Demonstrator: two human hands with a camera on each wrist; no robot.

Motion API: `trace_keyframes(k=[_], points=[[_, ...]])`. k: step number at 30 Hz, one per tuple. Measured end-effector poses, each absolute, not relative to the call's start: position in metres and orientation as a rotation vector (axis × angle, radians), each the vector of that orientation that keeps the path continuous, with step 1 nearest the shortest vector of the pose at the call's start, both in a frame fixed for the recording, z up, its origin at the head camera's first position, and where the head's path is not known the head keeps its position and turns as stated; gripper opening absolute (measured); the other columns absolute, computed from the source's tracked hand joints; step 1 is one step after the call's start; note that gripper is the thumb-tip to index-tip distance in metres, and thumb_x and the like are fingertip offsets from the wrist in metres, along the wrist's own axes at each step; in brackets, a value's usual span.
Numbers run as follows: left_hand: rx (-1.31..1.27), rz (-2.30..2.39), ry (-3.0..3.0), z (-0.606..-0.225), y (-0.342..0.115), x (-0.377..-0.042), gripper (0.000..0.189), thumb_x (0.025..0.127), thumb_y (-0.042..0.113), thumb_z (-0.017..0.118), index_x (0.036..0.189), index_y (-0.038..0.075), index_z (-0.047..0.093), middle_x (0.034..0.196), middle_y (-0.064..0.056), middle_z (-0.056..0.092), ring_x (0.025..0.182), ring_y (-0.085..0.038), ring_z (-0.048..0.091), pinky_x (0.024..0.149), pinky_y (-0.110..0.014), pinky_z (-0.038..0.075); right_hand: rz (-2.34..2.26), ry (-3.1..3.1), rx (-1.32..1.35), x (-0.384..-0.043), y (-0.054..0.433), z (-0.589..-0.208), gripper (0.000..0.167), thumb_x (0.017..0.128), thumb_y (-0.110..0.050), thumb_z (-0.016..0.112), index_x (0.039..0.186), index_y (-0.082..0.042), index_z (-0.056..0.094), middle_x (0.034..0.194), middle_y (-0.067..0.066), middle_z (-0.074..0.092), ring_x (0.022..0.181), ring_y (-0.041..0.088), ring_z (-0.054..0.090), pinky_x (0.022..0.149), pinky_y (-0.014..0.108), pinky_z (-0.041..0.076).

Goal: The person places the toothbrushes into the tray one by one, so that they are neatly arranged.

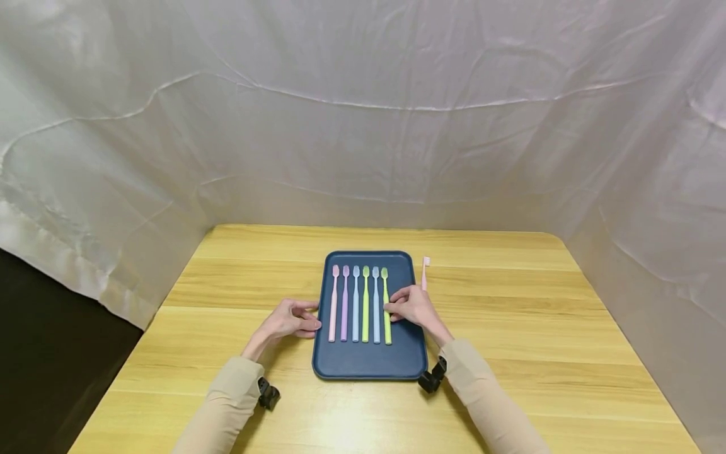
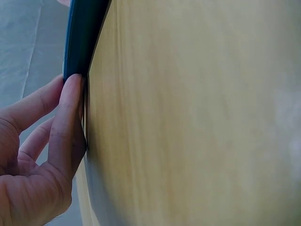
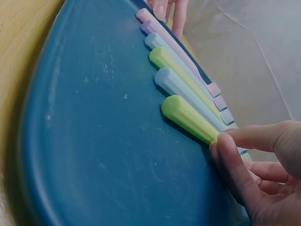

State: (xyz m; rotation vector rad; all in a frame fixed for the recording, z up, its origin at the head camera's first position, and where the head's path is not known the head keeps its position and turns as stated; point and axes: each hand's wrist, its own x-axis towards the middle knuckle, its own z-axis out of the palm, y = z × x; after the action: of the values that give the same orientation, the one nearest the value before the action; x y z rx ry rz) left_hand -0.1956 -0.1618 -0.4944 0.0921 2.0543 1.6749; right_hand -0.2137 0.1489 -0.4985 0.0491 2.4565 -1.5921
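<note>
A dark blue tray (image 1: 371, 364) lies on the table, with several toothbrushes side by side on it, heads pointing away from me. At its left edge, my left hand (image 1: 290, 319) holds the rim, thumb and fingertips against it. My right hand (image 1: 413, 307) pinches the rightmost yellow-green toothbrush (image 3: 190, 118) by its handle between thumb and index finger. To the left of it on the tray lie a light blue toothbrush (image 1: 376, 315), a green one (image 1: 365, 315), another light blue one (image 1: 355, 312), a purple one (image 1: 344, 312) and a pink one (image 1: 333, 309).
Just right of the tray, another pink toothbrush (image 1: 424, 272) lies on the wooden table (image 1: 527, 328), its lower part hidden by my right hand. Pale fabric (image 1: 374, 139) hangs around the back and sides of the table.
</note>
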Motion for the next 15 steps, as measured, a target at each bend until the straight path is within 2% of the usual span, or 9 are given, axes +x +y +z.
trace_keyframes(k=[15], points=[[0.093,1.663,2.061,-0.4952,-0.1627,-0.1967,0.065,0.087,-0.006,0.071,0.144,-0.015,0.041,0.095,-0.015,0.072,0.075,-0.014,0.072,0.077,-0.032,0.068,-1.583,2.472,0.049,-0.2148,0.1467,-0.5002,0.022,0.086,-0.005,0.077,0.102,0.008,0.072,0.082,0.017,0.075,0.057,0.011,0.070,0.060,0.028,0.067]])
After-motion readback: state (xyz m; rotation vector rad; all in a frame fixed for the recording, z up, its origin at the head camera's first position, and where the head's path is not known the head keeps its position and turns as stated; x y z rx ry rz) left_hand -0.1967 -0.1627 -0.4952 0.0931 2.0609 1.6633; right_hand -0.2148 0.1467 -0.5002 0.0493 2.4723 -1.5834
